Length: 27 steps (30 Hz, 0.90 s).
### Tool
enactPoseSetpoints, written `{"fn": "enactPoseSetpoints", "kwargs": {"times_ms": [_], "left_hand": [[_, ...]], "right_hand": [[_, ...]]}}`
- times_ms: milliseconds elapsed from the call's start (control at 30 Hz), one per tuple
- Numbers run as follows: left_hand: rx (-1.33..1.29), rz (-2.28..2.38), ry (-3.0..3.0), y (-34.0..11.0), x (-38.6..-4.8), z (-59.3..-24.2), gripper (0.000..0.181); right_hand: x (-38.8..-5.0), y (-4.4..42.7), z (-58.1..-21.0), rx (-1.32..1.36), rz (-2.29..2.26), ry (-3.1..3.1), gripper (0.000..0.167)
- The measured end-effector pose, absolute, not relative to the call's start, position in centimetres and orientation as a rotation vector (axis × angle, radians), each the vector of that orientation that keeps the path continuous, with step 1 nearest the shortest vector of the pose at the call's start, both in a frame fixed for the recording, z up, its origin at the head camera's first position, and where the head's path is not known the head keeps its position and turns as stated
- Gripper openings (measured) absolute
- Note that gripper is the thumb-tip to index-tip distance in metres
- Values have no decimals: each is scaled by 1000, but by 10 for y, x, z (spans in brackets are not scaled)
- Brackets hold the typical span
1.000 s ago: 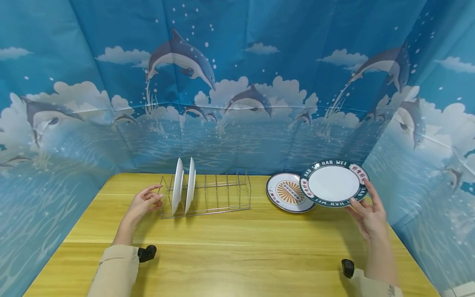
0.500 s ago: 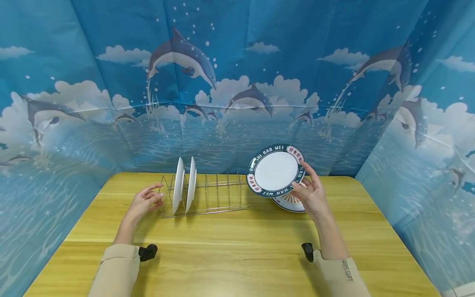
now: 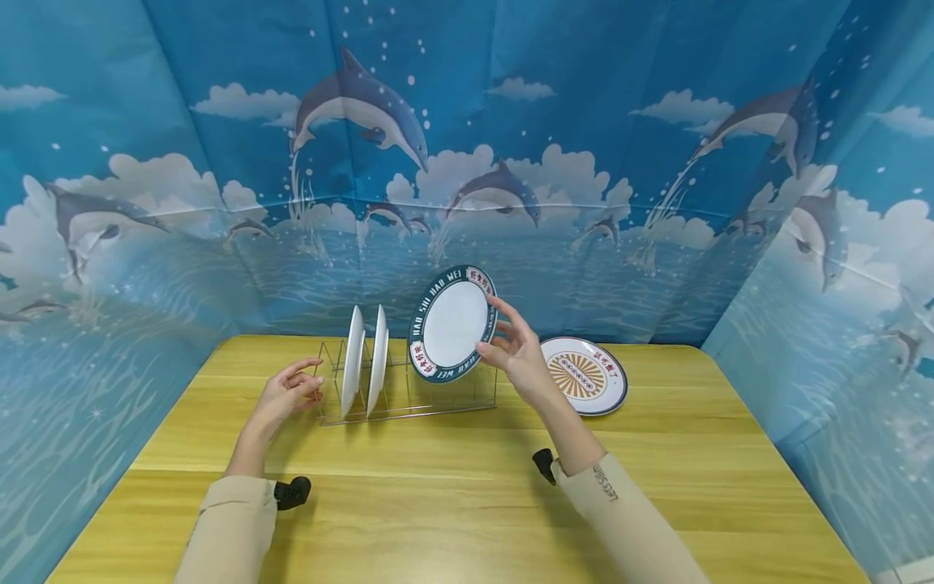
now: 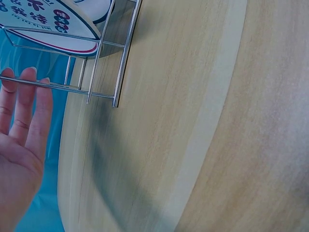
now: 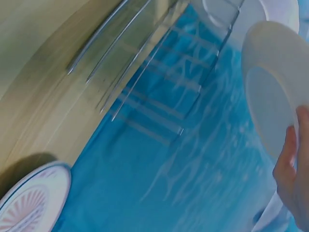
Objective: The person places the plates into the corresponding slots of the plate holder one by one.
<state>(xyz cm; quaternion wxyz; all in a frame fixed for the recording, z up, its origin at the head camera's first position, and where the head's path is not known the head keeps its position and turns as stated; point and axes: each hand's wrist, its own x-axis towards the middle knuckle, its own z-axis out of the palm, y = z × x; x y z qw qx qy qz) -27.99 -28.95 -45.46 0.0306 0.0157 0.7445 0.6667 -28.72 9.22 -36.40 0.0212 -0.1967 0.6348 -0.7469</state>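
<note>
Left hand: fingers placed against wire dish rack, near table's back edge; actual grip unclear. Two white plates: racked upright. Green-rimmed plate: pinched by right hand above rack. Sunburst plate: laid by back edge, rightward.

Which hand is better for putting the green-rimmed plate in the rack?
Right, I'd say: the right hand holds that plate by its edge, near the rack. The left hand holds no plate and touches the rack's left end.

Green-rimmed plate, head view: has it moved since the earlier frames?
Yes, leftward: the green-rimmed plate went from right of the wire rack to overlapping its right half.
</note>
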Motion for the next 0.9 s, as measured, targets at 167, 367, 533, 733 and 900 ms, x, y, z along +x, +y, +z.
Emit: {"fn": "enactPoseSetpoints", "kwargs": {"times_ms": [167, 367, 533, 733, 900], "left_hand": [[168, 2119, 2226, -298, -286, -465, 50], [181, 2108, 2231, -299, -288, -467, 54], [105, 2077, 2270, -295, -284, -461, 57], [129, 2064, 2276, -293, -283, -459, 60], [114, 2064, 2267, -303, -293, -475, 66]], "right_hand": [[-291, 65, -364, -697, -2259, 2093, 66], [-291, 39, -365, -771, -2194, 2242, 64], [-287, 18, -366, -811, -2115, 2328, 65], [-284, -1, -375, -786, -1967, 2480, 65], [-282, -12, -389, -751, -1910, 2535, 66]]}}
